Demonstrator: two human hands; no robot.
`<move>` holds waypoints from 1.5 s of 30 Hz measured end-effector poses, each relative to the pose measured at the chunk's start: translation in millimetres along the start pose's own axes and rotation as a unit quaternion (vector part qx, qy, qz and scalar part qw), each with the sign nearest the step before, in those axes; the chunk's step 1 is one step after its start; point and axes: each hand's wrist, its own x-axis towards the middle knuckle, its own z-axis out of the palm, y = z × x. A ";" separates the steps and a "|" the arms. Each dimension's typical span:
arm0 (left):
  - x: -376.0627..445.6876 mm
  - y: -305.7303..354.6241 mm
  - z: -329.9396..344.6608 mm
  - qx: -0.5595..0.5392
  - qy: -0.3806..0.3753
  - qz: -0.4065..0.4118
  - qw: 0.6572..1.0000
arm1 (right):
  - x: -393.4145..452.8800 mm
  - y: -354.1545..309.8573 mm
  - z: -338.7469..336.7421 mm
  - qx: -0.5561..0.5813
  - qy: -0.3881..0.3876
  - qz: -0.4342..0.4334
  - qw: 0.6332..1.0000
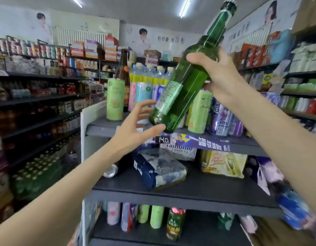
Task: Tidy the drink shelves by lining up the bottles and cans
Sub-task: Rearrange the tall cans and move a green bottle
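R hand (222,73) grips green glass bottle (182,82) mid-body, tilted, in air above top shelf (104,129). L hand (135,125) fingers spread, holding nothing, thumb at bottle base. Step: placing bottle. Next prob needs uprighting it, setting into row w/ cans (115,99).

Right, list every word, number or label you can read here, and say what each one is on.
"14.0": price tag on the front edge of the top shelf.
Large Chinese characters with "8": purple shelf strip, too blurred to read.
Label on the green bottle held in the right hand: print too small.
Green can, wall posters, blue pack: lettering blurred, unreadable.
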 end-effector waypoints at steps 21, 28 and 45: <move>-433.6 -424.2 262.8 0.226 -0.117 -0.435 0.864 | -508.1 527.5 -117.1 -0.273 -0.195 0.355 0.872; -511.7 -575.5 384.8 0.182 -0.107 -0.433 0.876 | -649.3 710.2 -156.5 -0.294 -0.028 0.378 0.877; -525.0 -691.1 458.2 0.135 0.016 -0.476 0.869 | -622.7 908.3 -155.2 -0.360 0.064 0.313 0.876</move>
